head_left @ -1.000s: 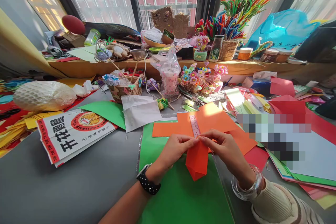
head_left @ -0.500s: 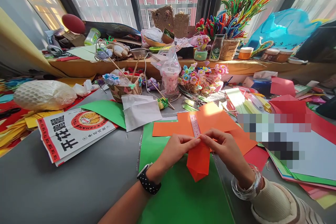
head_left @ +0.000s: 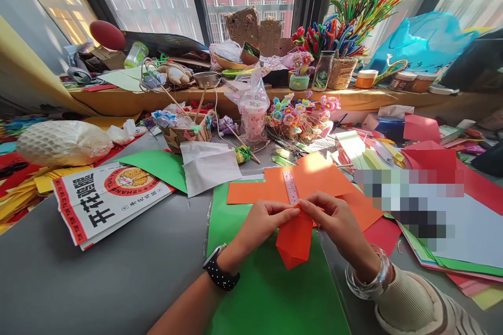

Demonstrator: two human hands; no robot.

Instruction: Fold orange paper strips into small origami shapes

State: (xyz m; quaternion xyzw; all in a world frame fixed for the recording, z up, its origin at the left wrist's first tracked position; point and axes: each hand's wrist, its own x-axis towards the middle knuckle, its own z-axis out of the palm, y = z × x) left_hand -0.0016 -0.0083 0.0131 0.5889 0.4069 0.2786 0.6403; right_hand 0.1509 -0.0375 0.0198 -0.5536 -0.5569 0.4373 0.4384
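A folded orange paper piece (head_left: 294,241) hangs just above a green sheet (head_left: 271,288) on the grey table. My left hand (head_left: 262,225) and my right hand (head_left: 337,222) both pinch its top edge, fingertips meeting in the middle. The left wrist wears a black watch, the right one a clear bangle. Behind the hands lie flat orange sheets (head_left: 314,175) with a small pink ruler (head_left: 291,187) on top.
A printed packet (head_left: 104,199) and a white paper bag (head_left: 209,165) lie to the left. A basket (head_left: 184,133), a wrapped pink cup (head_left: 253,115) and paper flowers (head_left: 302,112) stand behind. Coloured sheets (head_left: 432,159) pile up at right. The window ledge is crowded.
The hands and folded orange paper have barely shifted; the fingers keep pinching the top edge.
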